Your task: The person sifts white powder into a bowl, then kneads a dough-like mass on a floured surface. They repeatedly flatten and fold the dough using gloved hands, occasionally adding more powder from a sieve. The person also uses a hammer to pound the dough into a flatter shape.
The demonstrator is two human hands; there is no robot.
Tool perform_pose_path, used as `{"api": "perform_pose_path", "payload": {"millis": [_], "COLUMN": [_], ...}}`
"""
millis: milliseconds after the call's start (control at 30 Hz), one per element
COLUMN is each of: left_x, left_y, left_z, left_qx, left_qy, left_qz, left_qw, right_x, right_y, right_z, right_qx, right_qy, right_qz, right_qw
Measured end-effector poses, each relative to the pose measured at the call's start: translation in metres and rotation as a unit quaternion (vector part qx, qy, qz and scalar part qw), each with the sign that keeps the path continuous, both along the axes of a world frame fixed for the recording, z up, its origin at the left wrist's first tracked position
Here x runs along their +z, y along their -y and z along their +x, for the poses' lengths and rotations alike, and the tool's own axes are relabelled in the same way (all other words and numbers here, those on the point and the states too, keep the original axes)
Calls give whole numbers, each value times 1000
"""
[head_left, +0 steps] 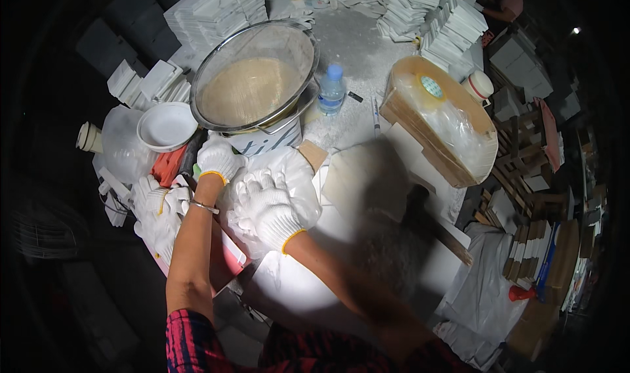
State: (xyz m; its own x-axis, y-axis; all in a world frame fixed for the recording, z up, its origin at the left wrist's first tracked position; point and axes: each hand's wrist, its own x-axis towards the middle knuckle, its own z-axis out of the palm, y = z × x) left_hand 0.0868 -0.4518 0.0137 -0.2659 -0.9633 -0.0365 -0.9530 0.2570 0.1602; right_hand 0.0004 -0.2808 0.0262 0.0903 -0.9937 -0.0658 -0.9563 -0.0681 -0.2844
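Observation:
White knitted gloves with yellow cuffs cover both my hands. My left hand (220,159) is closed and sits just below the large round sieve (314,58), near the bucket's base. Whatever its fingers hold is hidden. My right hand (268,203) lies open, fingers stretched over a thin translucent plastic bag (303,179). Fine beige material fills much of the sieve, which rests tilted on a white bucket (279,138) with dark lettering. Beside my left forearm is a pile of white gloves (161,209) on a pink-and-white box (230,258). A red cloth (168,166) lies near my left hand.
A white bowl (167,127) stands left of the sieve. Right of it are a water bottle (332,90), a marker (376,117) and a cardboard box (420,136) holding plastic wrap and tape. Stacks of white tiles (216,12) line the far edge. A person (504,5) is at far right.

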Motion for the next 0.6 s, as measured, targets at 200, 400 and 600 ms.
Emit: {"api": "perform_pose_path", "payload": {"millis": [200,400,600], "left_x": [4,28,89], "left_y": [4,-7,-90], "left_z": [7,26,53], "left_qx": [-83,-120,-115], "left_qy": [10,-3,-318], "left_qz": [-25,-111,2], "left_qw": [996,987,941], "right_x": [2,1,2], "right_y": [-1,-5,-6], "right_z": [0,2,-3], "right_qx": [3,25,15], "right_qy": [-9,-16,-23], "right_qz": [3,-7,-15], "right_qw": [1000,1000,1000]}}
